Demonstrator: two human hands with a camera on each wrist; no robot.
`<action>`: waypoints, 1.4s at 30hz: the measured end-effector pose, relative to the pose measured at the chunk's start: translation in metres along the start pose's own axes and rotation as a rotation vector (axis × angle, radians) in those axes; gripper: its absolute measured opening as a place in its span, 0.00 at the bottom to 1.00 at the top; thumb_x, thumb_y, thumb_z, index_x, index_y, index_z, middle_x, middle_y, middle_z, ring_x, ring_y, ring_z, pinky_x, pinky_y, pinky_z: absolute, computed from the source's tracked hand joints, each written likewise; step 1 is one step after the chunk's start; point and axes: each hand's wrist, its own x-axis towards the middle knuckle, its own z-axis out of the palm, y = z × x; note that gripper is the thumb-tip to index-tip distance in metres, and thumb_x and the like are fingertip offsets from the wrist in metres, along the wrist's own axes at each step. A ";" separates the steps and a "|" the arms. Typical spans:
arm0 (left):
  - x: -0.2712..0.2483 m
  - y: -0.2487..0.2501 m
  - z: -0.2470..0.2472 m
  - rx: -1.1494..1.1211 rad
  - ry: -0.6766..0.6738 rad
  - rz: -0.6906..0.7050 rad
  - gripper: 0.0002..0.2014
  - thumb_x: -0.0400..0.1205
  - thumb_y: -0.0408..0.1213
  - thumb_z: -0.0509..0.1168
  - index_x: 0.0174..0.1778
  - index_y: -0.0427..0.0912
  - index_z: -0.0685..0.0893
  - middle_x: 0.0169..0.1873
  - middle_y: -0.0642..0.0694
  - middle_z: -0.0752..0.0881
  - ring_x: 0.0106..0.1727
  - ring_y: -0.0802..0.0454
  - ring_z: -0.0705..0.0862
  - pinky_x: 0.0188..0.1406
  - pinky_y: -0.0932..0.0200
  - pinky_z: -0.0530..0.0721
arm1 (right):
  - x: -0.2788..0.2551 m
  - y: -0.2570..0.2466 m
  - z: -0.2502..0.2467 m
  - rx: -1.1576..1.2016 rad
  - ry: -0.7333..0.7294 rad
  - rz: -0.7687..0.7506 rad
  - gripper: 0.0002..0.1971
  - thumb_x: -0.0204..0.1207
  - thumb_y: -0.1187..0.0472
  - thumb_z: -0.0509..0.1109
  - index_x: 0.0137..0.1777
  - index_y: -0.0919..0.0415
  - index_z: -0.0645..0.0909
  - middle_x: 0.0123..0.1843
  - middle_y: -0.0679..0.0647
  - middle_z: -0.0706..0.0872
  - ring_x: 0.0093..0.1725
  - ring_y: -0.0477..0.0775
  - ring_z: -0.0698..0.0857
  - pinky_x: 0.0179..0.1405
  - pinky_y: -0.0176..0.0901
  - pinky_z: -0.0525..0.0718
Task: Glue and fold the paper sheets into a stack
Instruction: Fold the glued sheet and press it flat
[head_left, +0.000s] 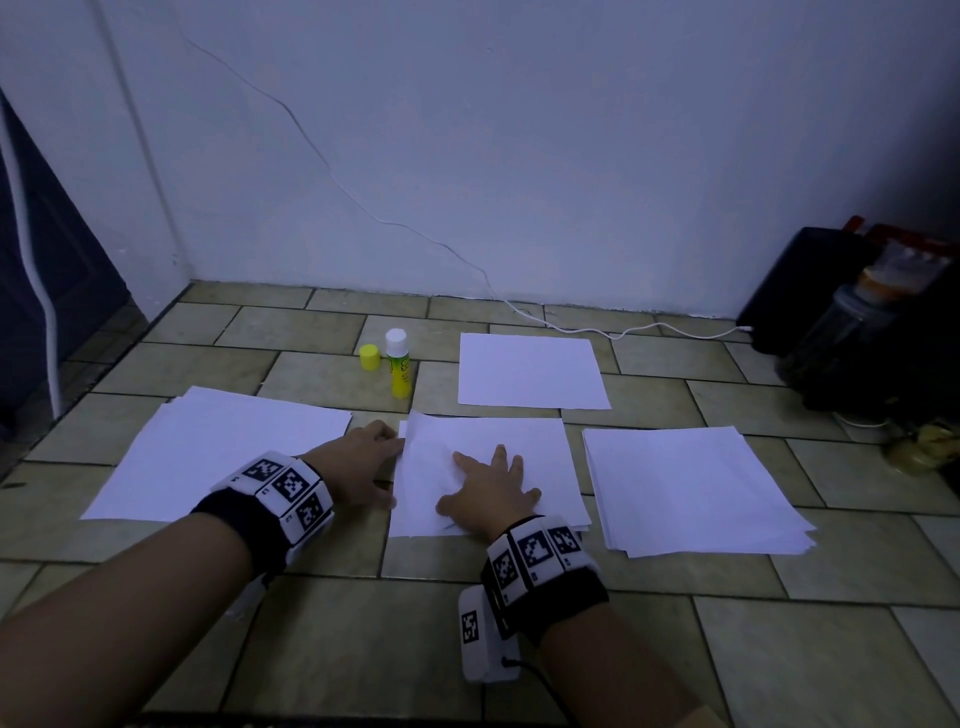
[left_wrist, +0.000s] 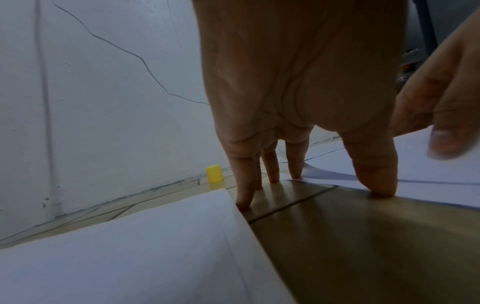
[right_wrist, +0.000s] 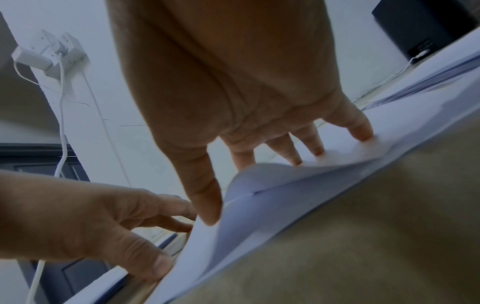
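The middle folded sheet (head_left: 498, 457) lies on the tiled floor, its top layer bulging slightly near the left edge (right_wrist: 272, 195). My right hand (head_left: 485, 486) rests flat on it with spread, straight fingers (right_wrist: 361, 131) pressing down. At the sheet's left edge my left hand (head_left: 376, 465) stands on straight fingertips (left_wrist: 272, 174), the thumb touching the paper's edge. A paper stack (head_left: 218, 452) lies to the left and another (head_left: 691, 488) to the right. One single sheet (head_left: 530, 371) lies farther back. An uncapped yellow glue stick (head_left: 399, 364) stands beside its yellow cap (head_left: 370, 357).
A wall runs close behind the papers. A white cable (head_left: 571, 325) runs along the floor to a black box (head_left: 810, 291) with a jar (head_left: 841, 332) at the right. A dark door (head_left: 41, 286) is at the left, with a wall charger (right_wrist: 49, 55) near it.
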 end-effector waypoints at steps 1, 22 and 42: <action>0.001 0.000 0.000 -0.005 -0.002 -0.002 0.40 0.79 0.48 0.70 0.84 0.47 0.58 0.79 0.44 0.61 0.78 0.46 0.65 0.76 0.52 0.69 | 0.000 0.001 0.000 -0.001 -0.005 -0.005 0.36 0.78 0.46 0.65 0.84 0.42 0.52 0.86 0.57 0.38 0.84 0.64 0.38 0.78 0.70 0.46; 0.009 0.011 0.001 0.062 0.039 -0.054 0.44 0.78 0.54 0.69 0.84 0.43 0.53 0.84 0.48 0.54 0.80 0.43 0.61 0.76 0.46 0.69 | 0.002 0.005 -0.003 0.001 0.068 -0.030 0.32 0.78 0.62 0.65 0.80 0.39 0.61 0.83 0.55 0.51 0.82 0.61 0.49 0.76 0.65 0.57; 0.005 0.016 -0.004 0.169 0.031 -0.017 0.55 0.67 0.60 0.77 0.80 0.34 0.57 0.75 0.42 0.65 0.75 0.45 0.68 0.71 0.51 0.73 | 0.021 -0.035 0.000 -0.217 0.002 -0.323 0.37 0.80 0.57 0.65 0.84 0.56 0.50 0.86 0.52 0.48 0.84 0.53 0.47 0.78 0.70 0.51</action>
